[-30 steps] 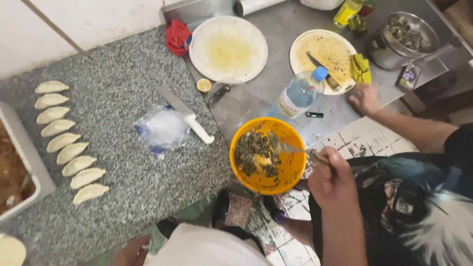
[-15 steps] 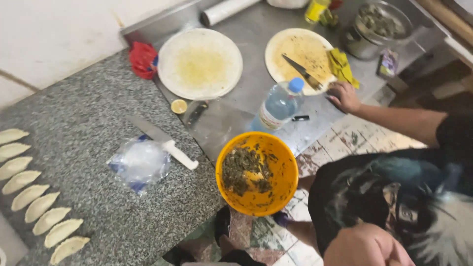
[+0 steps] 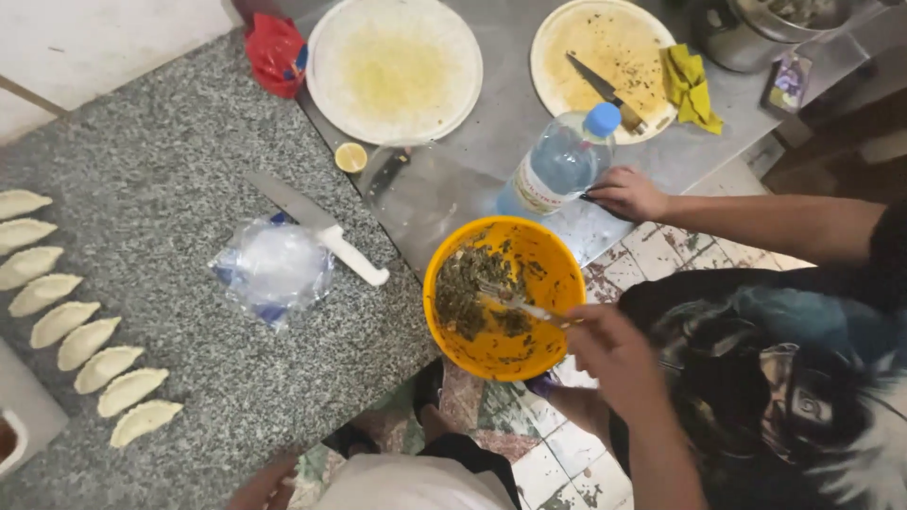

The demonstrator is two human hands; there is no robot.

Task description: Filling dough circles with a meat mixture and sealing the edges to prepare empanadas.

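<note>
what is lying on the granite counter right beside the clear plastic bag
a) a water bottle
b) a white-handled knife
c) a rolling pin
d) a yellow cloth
b: a white-handled knife lies on the granite counter, its handle at the upper right edge of the clear plastic bag.

Eight folded pastries (image 3: pixel 71 321) are counted at left, two round boards (image 3: pixel 395 66), two knives (image 3: pixel 319 227), one orange bowl (image 3: pixel 504 297).
</note>
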